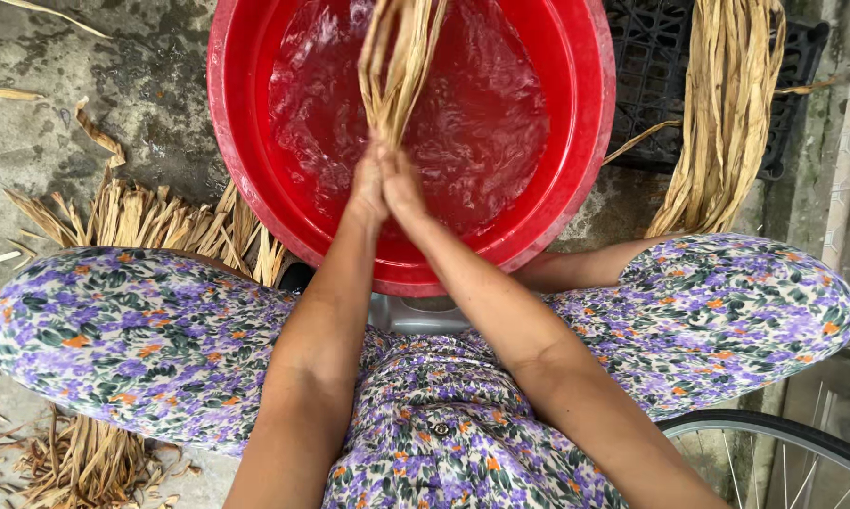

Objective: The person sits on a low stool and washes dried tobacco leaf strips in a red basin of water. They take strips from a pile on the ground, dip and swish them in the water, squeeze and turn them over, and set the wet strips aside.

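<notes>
Outdoor concrete floor [152, 85], damp and rough. Left hand [368, 188] and right hand [404, 188] are pressing together, clasping a bundle of tan fibrous strips [397, 66] over a red plastic basin [237, 141] of churning water. Washed strips [727, 104] seemingly are draining on a black crate [802, 57]; a dry pile [152, 221] is waiting alongside.

Plastic basin [576, 179] showing bright glossy red, water inside taking on red tint. Bundle of dried leaf strips [397, 66] over basin looking pale tan, darker brown streaks running lengthwise. Second strip bundle [727, 113] lying straw-yellow on black lattice crate [651, 85]. Cut strips [152, 221] on floor showing beige. Clothing [142, 330] wearing purple, green, orange floral print on white. Concrete floor [133, 75] showing mottled grey.
</notes>
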Motion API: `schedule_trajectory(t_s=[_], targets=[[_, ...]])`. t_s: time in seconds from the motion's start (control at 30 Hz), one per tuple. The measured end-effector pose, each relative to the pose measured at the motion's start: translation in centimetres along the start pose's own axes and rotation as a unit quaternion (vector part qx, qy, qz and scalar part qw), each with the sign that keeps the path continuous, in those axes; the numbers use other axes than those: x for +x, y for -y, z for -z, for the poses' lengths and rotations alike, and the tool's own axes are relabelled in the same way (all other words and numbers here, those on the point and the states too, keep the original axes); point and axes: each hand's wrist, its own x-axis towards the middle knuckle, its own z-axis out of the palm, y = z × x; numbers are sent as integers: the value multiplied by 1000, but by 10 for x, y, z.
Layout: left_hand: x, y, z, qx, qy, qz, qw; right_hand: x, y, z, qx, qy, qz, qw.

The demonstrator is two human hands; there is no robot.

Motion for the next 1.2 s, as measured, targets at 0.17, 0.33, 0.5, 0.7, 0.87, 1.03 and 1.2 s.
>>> schedule_trajectory(t_s=[0.17, 0.33, 0.5, 0.7, 0.87, 1.03, 1.2], targets=[[-10, 23, -18, -36, 72, 45, 996, 19, 8, 46, 15, -69, -21, 997], [-1, 6, 9, -66, 54, -67, 994, -5, 13, -10, 68, 62, 90, 992], [0, 14, 8, -73, 57, -9, 996, 14, -4, 13, 57, 72, -35, 995], [-15, -3, -4, 290, -7, -6, 957, 27, -8, 34, 10, 120, 0, 993], [-31, -14, -4, 401, 141, 91, 901, 29, 2, 45, -90, 119, -156, 976], [-32, -5, 9, 446, 84, 105, 885, 42, -16, 90, -102, 14, -193, 976], [-13, -4, 21, 383, -16, 81, 920, 39, -25, 79, -159, 60, -174, 970]])
